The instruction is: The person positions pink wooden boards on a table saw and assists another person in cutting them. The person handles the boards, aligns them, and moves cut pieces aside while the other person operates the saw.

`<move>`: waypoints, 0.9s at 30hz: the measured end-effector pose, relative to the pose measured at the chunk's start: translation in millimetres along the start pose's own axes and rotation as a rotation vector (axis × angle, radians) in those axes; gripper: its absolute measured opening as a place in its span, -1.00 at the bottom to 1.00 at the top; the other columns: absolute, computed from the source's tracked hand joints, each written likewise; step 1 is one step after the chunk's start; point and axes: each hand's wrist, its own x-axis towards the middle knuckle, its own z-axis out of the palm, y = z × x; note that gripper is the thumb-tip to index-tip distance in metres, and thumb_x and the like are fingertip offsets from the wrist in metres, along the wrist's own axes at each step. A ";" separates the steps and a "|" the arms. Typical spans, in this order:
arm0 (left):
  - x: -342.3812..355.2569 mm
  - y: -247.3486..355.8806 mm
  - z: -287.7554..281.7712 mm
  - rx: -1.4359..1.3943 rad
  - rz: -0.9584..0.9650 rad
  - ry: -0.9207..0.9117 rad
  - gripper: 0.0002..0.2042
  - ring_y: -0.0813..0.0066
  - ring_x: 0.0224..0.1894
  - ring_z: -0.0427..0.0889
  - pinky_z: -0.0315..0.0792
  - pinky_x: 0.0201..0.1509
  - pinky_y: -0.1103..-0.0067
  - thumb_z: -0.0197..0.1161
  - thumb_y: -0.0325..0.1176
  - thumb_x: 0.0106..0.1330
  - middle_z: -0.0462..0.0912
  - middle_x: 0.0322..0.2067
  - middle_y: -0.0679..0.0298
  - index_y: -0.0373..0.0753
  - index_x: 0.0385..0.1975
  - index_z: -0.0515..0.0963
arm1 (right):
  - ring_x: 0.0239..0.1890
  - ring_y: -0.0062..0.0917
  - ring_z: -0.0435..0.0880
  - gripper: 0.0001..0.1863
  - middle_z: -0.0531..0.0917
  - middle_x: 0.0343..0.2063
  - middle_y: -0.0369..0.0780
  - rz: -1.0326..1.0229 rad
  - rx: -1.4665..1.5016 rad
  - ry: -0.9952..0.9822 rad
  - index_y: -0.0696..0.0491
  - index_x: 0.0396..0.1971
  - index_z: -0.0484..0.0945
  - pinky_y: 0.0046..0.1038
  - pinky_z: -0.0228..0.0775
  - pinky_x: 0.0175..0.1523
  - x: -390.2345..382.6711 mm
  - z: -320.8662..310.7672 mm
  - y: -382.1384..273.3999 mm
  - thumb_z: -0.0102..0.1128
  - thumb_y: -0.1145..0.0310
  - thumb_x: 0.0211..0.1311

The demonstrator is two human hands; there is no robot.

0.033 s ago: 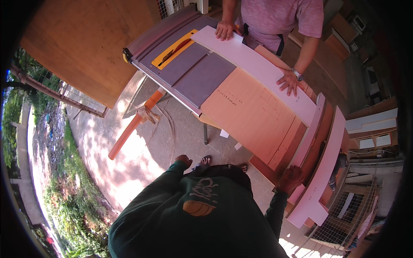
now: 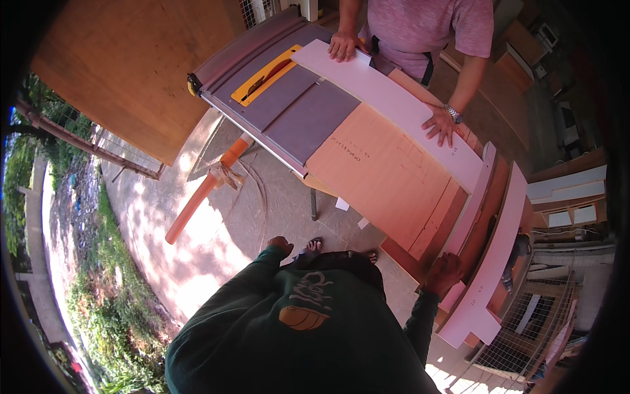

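My left hand (image 2: 281,245) hangs in front of my body over the floor, its fingers curled into a fist, with nothing visible in it. My right hand (image 2: 446,272) is closed and rests over the near end of a narrow white strip (image 2: 474,194); its fingertips are hidden. Across from me a person's two hands (image 2: 441,125) lie flat on a long white board (image 2: 387,102). That board reaches over the table saw (image 2: 295,121), beside the yellow insert (image 2: 266,75) around its blade slot. A bare plywood panel (image 2: 387,174) adjoins the saw's grey top.
A long white piece with a notched end (image 2: 489,269) lies right of my right hand. An orange pipe (image 2: 203,203) stretches below the saw's left side. A large wooden sheet (image 2: 131,65) stands at the far left. Wire mesh racks (image 2: 525,328) are at the lower right.
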 end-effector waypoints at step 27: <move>9.0 6.6 -8.7 -0.003 0.004 -0.011 -0.47 -0.04 0.21 0.65 0.48 0.37 0.20 0.26 0.14 0.23 0.74 0.08 -0.02 -0.18 -0.04 0.75 | -0.02 -0.24 0.67 -0.83 0.72 -0.14 -0.20 -0.110 0.045 0.035 0.04 -0.27 0.69 -0.07 0.37 0.15 3.6 12.0 3.4 0.22 0.41 0.14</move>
